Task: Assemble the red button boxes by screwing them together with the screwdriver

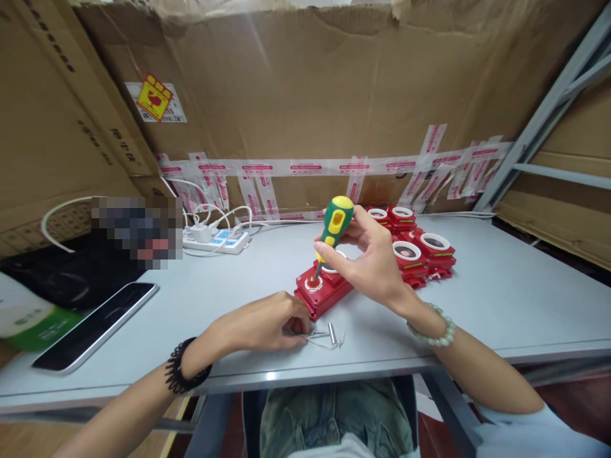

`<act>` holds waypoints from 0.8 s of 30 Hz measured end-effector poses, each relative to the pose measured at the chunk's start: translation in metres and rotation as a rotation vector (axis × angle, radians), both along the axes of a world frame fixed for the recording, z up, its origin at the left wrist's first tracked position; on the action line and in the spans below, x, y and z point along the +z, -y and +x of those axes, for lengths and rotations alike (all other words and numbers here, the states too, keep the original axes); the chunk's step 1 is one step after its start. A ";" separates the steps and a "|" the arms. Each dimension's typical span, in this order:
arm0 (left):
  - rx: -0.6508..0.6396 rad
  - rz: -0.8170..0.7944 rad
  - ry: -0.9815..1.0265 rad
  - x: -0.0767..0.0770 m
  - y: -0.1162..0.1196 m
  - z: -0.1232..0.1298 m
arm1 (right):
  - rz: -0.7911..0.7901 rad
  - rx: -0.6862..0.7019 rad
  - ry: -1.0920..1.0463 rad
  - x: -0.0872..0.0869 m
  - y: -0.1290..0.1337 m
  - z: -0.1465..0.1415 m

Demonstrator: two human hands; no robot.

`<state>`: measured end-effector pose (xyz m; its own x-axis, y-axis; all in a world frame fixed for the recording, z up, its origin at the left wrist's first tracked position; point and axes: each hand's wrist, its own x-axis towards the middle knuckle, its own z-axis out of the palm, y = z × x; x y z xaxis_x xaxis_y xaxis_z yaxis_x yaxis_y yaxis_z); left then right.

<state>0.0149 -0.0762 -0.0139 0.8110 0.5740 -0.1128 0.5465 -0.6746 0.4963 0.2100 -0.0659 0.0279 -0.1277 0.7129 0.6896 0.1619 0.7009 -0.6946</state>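
A green and yellow screwdriver [337,219] is gripped in my right hand [370,261], its shaft pointing down onto a round button area near the front left end of a red box [329,296]. My left hand [274,321] lies on the table beside the box's near corner, fingers curled around thin metal wire or parts I cannot make out. A small metal cylinder [332,334] with a thin cord lies just right of those fingers. Behind my right hand, several more red boxes with white rings [435,242] stand together.
A white power strip [229,242] with plugs and cables sits at the back left. A phone [98,324] and a green and white package [38,324] lie at the left on the grey table [515,299]. Large cardboard [296,95] stands behind; a metal frame [539,108] rises at the right.
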 end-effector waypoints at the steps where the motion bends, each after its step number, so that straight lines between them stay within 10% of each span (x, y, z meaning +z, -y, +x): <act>1: -0.003 -0.001 0.006 -0.001 0.001 0.001 | 0.000 -0.002 0.000 0.000 0.000 0.000; 15: -0.076 -0.023 0.076 -0.010 0.006 0.008 | 0.002 -0.007 0.014 0.000 0.000 0.000; 24: 0.037 0.028 0.065 0.011 0.007 -0.012 | 0.015 -0.008 0.023 -0.002 -0.001 0.000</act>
<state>0.0033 -0.0833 -0.0030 0.7945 0.6057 -0.0440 0.5383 -0.6688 0.5129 0.2101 -0.0650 0.0264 -0.1381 0.7034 0.6972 0.1830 0.7100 -0.6800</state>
